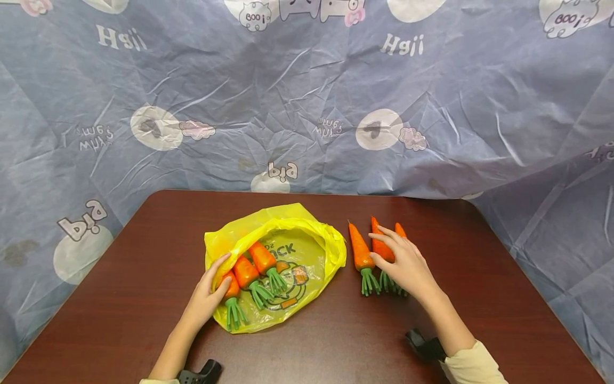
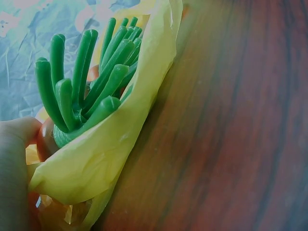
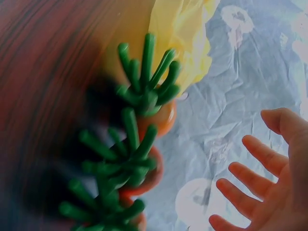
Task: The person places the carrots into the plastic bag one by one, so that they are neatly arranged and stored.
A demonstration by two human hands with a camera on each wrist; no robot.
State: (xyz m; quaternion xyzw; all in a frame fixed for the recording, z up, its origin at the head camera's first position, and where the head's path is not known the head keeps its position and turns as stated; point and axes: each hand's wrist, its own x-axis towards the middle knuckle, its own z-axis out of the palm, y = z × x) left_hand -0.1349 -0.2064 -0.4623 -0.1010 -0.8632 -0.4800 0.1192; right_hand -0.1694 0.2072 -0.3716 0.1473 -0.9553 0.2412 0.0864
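A yellow plastic bag (image 1: pixel 312 288) lies on its side on the table, its mouth facing me. Inside it are three carrots (image 1: pixel 246 272) with green stem tops pointing toward the opening. My left hand (image 1: pixel 203 298) grips the bag's left edge, the thumb by the leftmost carrot; in the left wrist view the thumb (image 2: pixel 24 130) touches that carrot below its green stems (image 2: pixel 77 91). Right of the bag lie three more carrots (image 1: pixel 361 248), side by side. Above the middle and right ones is my right hand (image 1: pixel 408 264), fingers spread and holding nothing, partly hiding them.
The dark reddish-brown table (image 1: pixel 336 346) has rounded far corners. Behind it hangs a wrinkled blue-grey printed sheet (image 1: pixel 288 106). Black wrist devices (image 1: pixel 424 346) are worn on both wrists.
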